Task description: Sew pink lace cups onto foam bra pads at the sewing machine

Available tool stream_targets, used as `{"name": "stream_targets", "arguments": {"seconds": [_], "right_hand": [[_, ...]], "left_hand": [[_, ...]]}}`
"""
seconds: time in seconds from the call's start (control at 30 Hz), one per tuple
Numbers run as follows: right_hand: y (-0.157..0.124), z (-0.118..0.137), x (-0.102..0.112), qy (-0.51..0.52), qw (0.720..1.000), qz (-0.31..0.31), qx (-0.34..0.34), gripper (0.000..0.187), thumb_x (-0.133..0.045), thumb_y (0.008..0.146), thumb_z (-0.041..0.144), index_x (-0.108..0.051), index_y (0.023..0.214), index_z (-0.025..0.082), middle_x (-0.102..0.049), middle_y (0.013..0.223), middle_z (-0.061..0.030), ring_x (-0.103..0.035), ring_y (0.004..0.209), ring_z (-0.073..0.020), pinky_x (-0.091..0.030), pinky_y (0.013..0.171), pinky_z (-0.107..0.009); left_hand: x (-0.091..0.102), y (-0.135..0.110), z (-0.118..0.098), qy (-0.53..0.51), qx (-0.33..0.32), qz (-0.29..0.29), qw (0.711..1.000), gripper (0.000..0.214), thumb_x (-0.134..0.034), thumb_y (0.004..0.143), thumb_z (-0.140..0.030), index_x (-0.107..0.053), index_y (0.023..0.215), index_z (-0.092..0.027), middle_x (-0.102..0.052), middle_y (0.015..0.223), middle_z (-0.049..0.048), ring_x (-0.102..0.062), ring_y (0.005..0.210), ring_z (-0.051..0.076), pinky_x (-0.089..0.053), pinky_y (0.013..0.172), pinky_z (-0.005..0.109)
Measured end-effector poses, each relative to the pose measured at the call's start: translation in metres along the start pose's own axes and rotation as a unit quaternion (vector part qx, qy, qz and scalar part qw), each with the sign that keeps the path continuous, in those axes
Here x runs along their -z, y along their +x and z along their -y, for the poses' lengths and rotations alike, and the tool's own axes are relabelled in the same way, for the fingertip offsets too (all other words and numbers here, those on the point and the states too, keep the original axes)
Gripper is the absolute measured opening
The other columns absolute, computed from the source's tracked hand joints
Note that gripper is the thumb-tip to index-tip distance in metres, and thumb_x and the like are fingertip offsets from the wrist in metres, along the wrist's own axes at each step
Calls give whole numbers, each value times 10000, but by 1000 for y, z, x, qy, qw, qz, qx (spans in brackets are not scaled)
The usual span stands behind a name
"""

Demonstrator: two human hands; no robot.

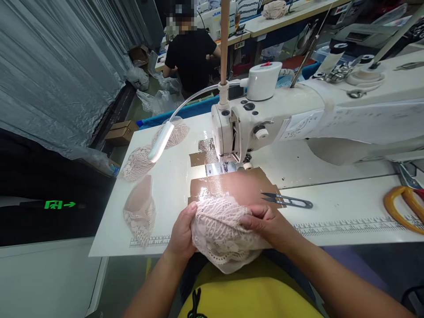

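Nearest me, my left hand (181, 234) and right hand (265, 222) each pinch one side of a pale lace bra cup (221, 236), bunched at the front edge of the table (331, 203), above my lap. It sits short of the presser foot (232, 167), so I judge its seam not yet begun. Thread snips (287, 201) lie just beside my right hand. Further left, three similar lace cups (141, 212) lie apart; whether they are sewn I cannot tell. Beyond stands the sewing machine (251, 123).

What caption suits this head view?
Left hand and right hand hold a lace piece before a white sewing machine; snips lie nearby.
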State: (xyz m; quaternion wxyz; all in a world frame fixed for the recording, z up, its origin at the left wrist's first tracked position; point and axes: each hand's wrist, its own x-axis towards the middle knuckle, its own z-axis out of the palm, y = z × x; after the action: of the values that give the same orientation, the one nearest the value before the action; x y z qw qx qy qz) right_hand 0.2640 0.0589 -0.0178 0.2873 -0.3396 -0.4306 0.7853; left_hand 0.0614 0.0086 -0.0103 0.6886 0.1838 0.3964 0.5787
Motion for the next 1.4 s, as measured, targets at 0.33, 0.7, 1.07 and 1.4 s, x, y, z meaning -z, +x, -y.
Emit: {"name": "stream_targets", "arguments": {"seconds": [0.33, 0.7, 1.07, 1.4], "right_hand": [[4, 2, -17, -150, 977, -44, 145, 350, -713, 710, 432, -601, 494, 181, -494, 571, -5, -459, 607, -149, -423, 601, -293], [6, 8, -3, 67, 980, -161, 95, 336, -803, 614, 395, -551, 542, 185, -467, 546, 38, -417, 526, -92, -393, 517, -236], [-4, 14, -28, -244, 959, 92, 109, 243, -626, 816, 366, -584, 670, 177, -586, 674, -1, -524, 627, -133, -395, 577, -242], [3, 12, -29, -285, 946, 18, 156, 247, -592, 821, 325, -547, 618, 192, -669, 774, -27, -596, 706, -167, -447, 653, -273]], "left_hand": [[-27, -15, 23, -25, 82, 44, 995, 585, -683, 700, -181, -530, 1265, -194, -638, 1169, 93, -578, 1097, 266, -473, 921, 376], [17, -35, -1, 283, 75, 177, 940, 186, -645, 759, -222, -686, 597, -142, -667, 625, 62, -617, 640, 170, -495, 687, 302], [-4, -31, -44, 529, -97, 109, 836, 496, -751, 685, -330, -590, 1135, -199, -611, 1114, 87, -554, 1025, 250, -424, 921, 345], [-4, -25, -30, 489, -102, 171, 849, 220, -614, 816, -318, -607, 949, -143, -582, 812, 27, -518, 723, 140, -417, 676, 236]]}}
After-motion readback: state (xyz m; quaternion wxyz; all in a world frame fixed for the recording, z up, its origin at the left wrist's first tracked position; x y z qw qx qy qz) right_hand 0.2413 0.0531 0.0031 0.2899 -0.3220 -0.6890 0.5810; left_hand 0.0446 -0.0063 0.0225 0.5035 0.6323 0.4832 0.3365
